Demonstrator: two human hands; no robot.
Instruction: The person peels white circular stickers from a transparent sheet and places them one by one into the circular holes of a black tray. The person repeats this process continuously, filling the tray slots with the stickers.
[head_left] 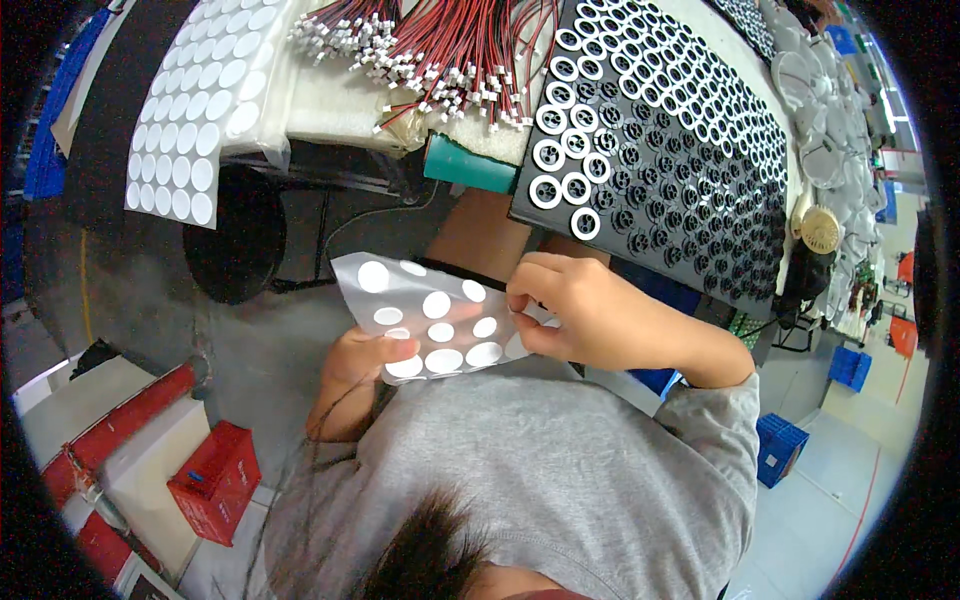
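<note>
In front of my chest I hold a translucent sheet of white round stickers (410, 298). My left hand (362, 362) grips its lower left side, thumb on top across the stickers. At the sheet's right edge is my right hand (580, 305), fingers curled and pinched together. What lies between those fingertips is hidden. Beyond the sheet, on the right of the table, a black board (650, 255) bears rows of small black round parts (690, 190). White rings (585, 222) sit on many of them, mostly along the far and left sides.
Larger sheets of white round stickers (175, 165) hang over the table's left edge. Bundles of red and black wires with white connectors (450, 75) lie at the back middle. A black round stool (235, 235) stands below. Clear plastic-wrapped items (820, 110) line the right; a red crate (215, 480) stands lower left.
</note>
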